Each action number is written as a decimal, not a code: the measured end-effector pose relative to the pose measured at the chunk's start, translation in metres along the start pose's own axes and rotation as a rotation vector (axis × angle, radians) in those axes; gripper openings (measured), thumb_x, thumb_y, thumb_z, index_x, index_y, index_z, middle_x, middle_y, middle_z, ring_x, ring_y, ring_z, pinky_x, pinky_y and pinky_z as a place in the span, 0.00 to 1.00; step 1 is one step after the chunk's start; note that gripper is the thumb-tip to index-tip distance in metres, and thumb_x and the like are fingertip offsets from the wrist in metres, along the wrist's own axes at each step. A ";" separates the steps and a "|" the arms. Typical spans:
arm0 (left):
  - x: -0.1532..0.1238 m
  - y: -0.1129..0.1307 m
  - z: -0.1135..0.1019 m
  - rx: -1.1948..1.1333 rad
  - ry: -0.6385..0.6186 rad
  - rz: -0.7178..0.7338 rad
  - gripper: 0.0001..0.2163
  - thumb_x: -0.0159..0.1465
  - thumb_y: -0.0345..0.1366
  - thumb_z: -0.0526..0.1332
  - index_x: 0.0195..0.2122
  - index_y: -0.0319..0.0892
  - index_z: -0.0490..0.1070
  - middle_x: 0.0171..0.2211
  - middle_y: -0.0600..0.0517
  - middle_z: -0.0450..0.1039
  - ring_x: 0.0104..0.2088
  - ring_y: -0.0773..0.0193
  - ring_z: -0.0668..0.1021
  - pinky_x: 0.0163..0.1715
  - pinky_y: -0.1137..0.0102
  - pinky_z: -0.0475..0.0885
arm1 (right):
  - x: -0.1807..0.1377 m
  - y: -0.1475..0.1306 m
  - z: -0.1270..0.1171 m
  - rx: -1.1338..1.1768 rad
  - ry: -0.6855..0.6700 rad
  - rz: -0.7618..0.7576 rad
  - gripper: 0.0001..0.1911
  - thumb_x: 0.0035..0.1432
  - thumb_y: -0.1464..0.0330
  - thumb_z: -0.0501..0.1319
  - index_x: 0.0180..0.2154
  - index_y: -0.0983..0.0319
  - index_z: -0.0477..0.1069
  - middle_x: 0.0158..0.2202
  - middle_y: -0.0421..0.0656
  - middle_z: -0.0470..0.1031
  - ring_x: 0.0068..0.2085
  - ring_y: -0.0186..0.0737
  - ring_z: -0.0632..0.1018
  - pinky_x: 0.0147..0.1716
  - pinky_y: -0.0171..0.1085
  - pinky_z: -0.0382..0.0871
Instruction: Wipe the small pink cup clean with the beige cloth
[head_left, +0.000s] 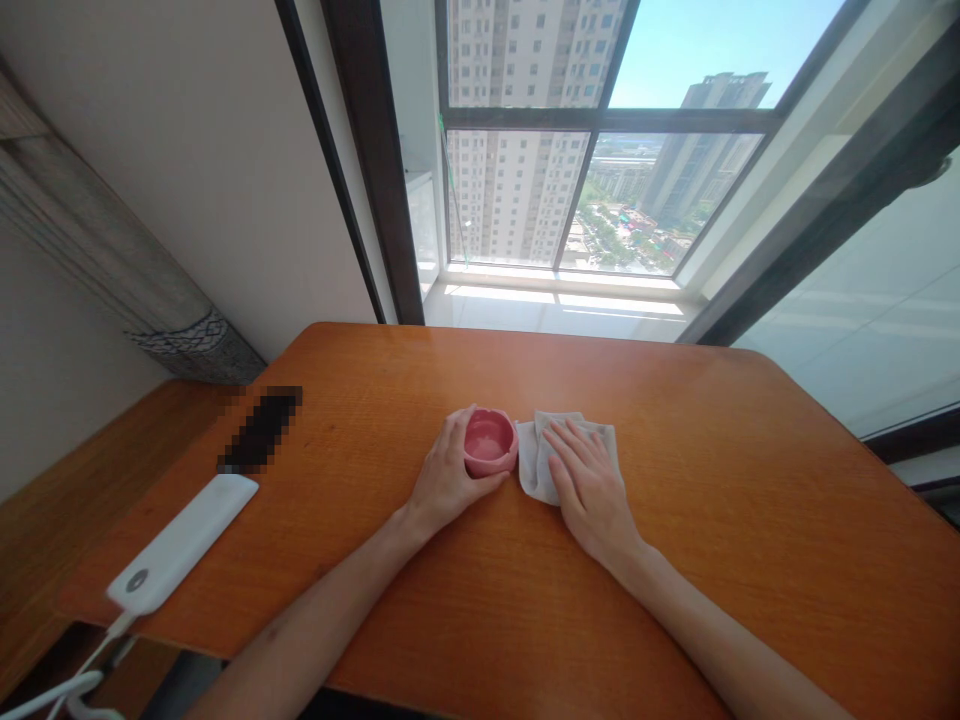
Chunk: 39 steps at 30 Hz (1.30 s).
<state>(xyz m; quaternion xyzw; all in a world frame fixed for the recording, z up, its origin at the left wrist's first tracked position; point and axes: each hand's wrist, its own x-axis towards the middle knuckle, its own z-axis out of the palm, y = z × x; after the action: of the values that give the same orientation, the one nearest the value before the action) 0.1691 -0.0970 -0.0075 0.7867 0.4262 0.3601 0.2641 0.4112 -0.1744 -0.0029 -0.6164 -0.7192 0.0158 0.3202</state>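
A small pink cup (490,439) stands upright in the middle of the orange wooden table (675,420). My left hand (446,477) wraps round its left side, fingers and thumb curled against the wall. Right beside the cup lies a light grey cloth (534,462), partly folded. My right hand (589,485) rests flat on that cloth with the fingers stretched out and slightly apart, covering most of it.
A white power bank (182,543) with a cable lies near the table's left front edge, and a blurred dark object (261,431) sits just beyond it. A wall and rolled mat are at the left. Large windows stand behind the table.
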 end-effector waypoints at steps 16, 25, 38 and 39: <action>0.001 0.004 -0.003 -0.010 -0.002 0.008 0.44 0.59 0.44 0.77 0.72 0.54 0.56 0.70 0.44 0.64 0.70 0.44 0.71 0.68 0.46 0.71 | 0.012 0.052 -0.035 0.806 0.326 0.409 0.19 0.59 0.56 0.68 0.51 0.55 0.80 0.39 0.43 0.80 0.37 0.47 0.77 0.38 0.43 0.68; 0.002 0.006 -0.004 -0.014 -0.010 -0.001 0.43 0.59 0.43 0.77 0.71 0.53 0.57 0.70 0.44 0.64 0.70 0.44 0.71 0.68 0.47 0.72 | 0.024 0.047 -0.041 1.088 -0.010 0.496 0.22 0.59 0.56 0.68 0.54 0.53 0.78 0.39 0.43 0.81 0.33 0.46 0.77 0.34 0.43 0.70; 0.001 -0.004 -0.007 -0.048 -0.046 -0.062 0.54 0.55 0.50 0.80 0.76 0.54 0.49 0.73 0.42 0.62 0.71 0.43 0.71 0.69 0.48 0.71 | 0.024 0.113 -0.023 -0.273 0.048 0.163 0.28 0.79 0.60 0.43 0.71 0.58 0.65 0.74 0.52 0.66 0.77 0.62 0.60 0.71 0.71 0.56; 0.003 -0.007 -0.010 -0.081 -0.062 -0.077 0.53 0.58 0.52 0.77 0.77 0.54 0.47 0.73 0.42 0.64 0.70 0.44 0.72 0.69 0.48 0.71 | 0.022 0.117 -0.023 -0.336 0.012 0.214 0.28 0.79 0.60 0.42 0.72 0.58 0.64 0.74 0.52 0.65 0.76 0.64 0.60 0.70 0.73 0.56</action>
<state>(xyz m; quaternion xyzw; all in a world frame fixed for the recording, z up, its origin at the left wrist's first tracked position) 0.1588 -0.0899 -0.0053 0.7692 0.4328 0.3422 0.3224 0.5240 -0.1355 -0.0237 -0.7343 -0.6402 -0.0742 0.2134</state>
